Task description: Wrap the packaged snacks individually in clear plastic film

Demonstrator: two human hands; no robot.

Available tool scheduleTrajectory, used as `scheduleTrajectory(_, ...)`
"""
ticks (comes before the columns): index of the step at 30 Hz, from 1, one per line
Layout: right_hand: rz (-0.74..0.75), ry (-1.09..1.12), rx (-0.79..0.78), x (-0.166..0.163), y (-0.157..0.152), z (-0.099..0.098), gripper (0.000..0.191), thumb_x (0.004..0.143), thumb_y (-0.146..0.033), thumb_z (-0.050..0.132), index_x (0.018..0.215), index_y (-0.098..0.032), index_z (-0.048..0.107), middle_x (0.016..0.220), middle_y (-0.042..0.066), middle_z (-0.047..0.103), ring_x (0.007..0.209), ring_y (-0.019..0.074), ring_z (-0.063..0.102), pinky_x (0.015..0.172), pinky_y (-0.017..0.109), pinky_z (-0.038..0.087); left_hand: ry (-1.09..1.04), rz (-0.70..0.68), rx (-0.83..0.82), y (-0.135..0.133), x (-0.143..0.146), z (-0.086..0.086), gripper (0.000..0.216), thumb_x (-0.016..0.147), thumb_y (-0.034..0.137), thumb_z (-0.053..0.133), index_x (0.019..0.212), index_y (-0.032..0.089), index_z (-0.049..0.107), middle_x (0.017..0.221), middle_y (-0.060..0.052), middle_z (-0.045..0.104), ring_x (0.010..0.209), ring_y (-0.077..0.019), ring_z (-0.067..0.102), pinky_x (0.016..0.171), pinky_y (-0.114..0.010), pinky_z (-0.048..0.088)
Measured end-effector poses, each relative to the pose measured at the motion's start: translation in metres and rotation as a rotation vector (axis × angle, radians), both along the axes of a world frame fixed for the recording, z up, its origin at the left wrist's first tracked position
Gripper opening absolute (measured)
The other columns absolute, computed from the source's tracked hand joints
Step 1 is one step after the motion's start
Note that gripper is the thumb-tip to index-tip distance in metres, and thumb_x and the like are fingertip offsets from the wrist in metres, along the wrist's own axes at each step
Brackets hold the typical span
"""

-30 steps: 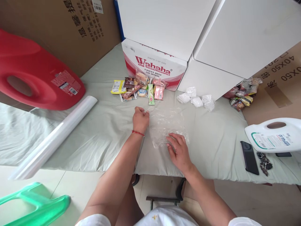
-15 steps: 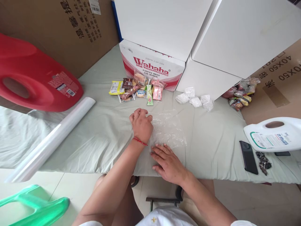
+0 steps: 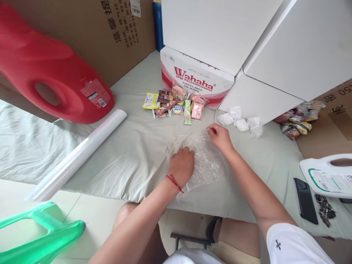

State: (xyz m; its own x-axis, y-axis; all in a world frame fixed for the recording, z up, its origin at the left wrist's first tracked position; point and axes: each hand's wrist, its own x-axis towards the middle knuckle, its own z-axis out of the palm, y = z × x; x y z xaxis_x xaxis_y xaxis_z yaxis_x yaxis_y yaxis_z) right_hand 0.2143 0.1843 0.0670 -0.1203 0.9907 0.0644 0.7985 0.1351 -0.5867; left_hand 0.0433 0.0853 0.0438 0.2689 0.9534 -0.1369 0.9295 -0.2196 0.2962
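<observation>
A crumpled sheet of clear plastic film [image 3: 205, 161] lies on the pale green cloth [image 3: 132, 154]. My left hand [image 3: 182, 165], with a red string at the wrist, has its fingers curled and pinches the film's near left part. My right hand [image 3: 219, 137] is closed on the film's far edge. Just beyond the film lies a small pile of wrapped snacks [image 3: 176, 104].
A roll of clear film [image 3: 78, 154] lies to the left, below a red jug [image 3: 52, 77]. Several white wrapped bundles [image 3: 242, 121] sit by the Wahaha box [image 3: 194, 82]. At right are more snacks [image 3: 298, 121], a white jug [image 3: 328, 176], a phone [image 3: 305, 200] and keys [image 3: 323, 212]. A green stool [image 3: 38, 234] stands lower left.
My right hand left the near edge of the film and reached to its far edge. My left hand drew back from the far left corner to the near left part. The view shifted left.
</observation>
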Motion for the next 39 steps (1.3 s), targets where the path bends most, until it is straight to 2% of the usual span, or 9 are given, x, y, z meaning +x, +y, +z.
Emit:
scheduleTrajectory(3,0.032,-0.245,-0.012,-0.055,0.056,-0.015,0.032,0.098,-0.042,0.051,0.107,-0.018,0.069,0.108,0.014,0.071,0.099,0.0269,0.067,0.089,0.036,0.050,-0.033,-0.015,-0.049,0.003,-0.006,-0.004,0.027,0.096,0.016,0.043,0.102,0.018,0.069,0.106,-0.015,0.065,0.097,-0.0287,0.064,0.068,-0.036,0.051)
scheduleTrajectory(7,-0.037,-0.386,-0.070,-0.105,0.092,-0.029,0.052,0.092,-0.051,0.061,0.126,-0.012,0.061,0.121,0.024,0.067,0.110,0.0351,0.066,0.089,0.042,0.051,-0.095,-0.040,-0.050,0.010,-0.012,-0.008,0.024,0.096,0.016,0.046,0.104,0.017,0.068,0.106,-0.015,0.064,0.097,-0.0291,0.064,0.069,-0.037,0.053)
scheduleTrajectory(13,-0.012,-0.450,-0.138,-0.068,0.076,-0.029,0.026,0.084,-0.033,0.066,0.105,-0.017,0.067,0.104,0.019,0.072,0.098,0.0341,0.068,0.079,0.039,0.051,-0.106,-0.075,-0.074,0.010,-0.015,-0.007,0.026,0.096,0.014,0.046,0.110,0.018,0.067,0.109,-0.014,0.064,0.101,-0.0288,0.064,0.070,-0.035,0.053)
scheduleTrajectory(17,-0.045,-0.118,-0.228,-0.050,0.060,-0.025,0.023,0.078,-0.037,0.072,0.073,-0.022,0.056,0.070,0.005,0.063,0.070,0.0212,0.060,0.060,0.030,0.044,-0.087,-0.090,-0.083,0.008,-0.013,-0.004,0.028,0.096,0.013,0.043,0.113,0.016,0.066,0.113,-0.015,0.063,0.104,-0.0298,0.063,0.072,-0.037,0.054)
scheduleTrajectory(22,-0.126,0.454,-0.456,-0.115,0.090,-0.024,0.037,0.087,-0.050,0.068,0.071,-0.023,0.048,0.060,-0.001,0.051,0.050,0.0121,0.044,0.047,0.025,0.035,-0.121,-0.084,-0.088,0.007,-0.012,-0.007,0.023,0.095,0.015,0.049,0.110,0.017,0.066,0.113,-0.015,0.064,0.107,-0.0305,0.063,0.076,-0.037,0.054)
scheduleTrajectory(26,-0.178,0.364,-0.425,-0.174,0.136,-0.033,0.044,0.089,-0.061,0.064,0.080,-0.018,0.060,0.066,0.005,0.059,0.066,0.0198,0.063,0.060,0.031,0.051,-0.158,-0.059,-0.110,0.008,-0.012,-0.010,0.021,0.095,0.016,0.050,0.107,0.017,0.067,0.116,-0.016,0.065,0.108,-0.0318,0.064,0.077,-0.039,0.055)
scheduleTrajectory(30,-0.116,0.096,-0.303,-0.190,0.162,-0.044,0.047,0.083,-0.056,0.072,0.093,-0.011,0.069,0.081,0.012,0.068,0.091,0.0293,0.070,0.079,0.041,0.057,-0.201,0.015,-0.121,0.013,-0.013,-0.009,0.031,0.095,0.021,0.051,0.124,0.016,0.061,0.121,-0.017,0.064,0.105,-0.0300,0.067,0.082,-0.039,0.056)
scheduleTrajectory(34,-0.091,-0.003,-0.273,-0.182,0.160,-0.046,0.041,0.084,-0.050,0.069,0.101,-0.012,0.072,0.096,0.013,0.072,0.102,0.0305,0.070,0.087,0.041,0.056,-0.260,0.133,-0.112,0.018,-0.014,-0.008,0.046,0.097,0.016,0.041,0.143,0.015,0.045,0.129,-0.017,0.058,0.097,-0.0239,0.067,0.081,-0.035,0.055)
scheduleTrajectory(39,-0.083,-0.109,-0.237,-0.185,0.143,-0.036,0.053,0.079,-0.055,0.074,0.109,-0.011,0.070,0.115,0.020,0.071,0.111,0.0337,0.068,0.091,0.039,0.054,-0.282,0.209,-0.130,0.016,-0.009,-0.008,0.055,0.091,0.006,0.041,0.144,0.019,0.046,0.142,-0.018,0.047,0.090,-0.0211,0.068,0.082,-0.036,0.056)
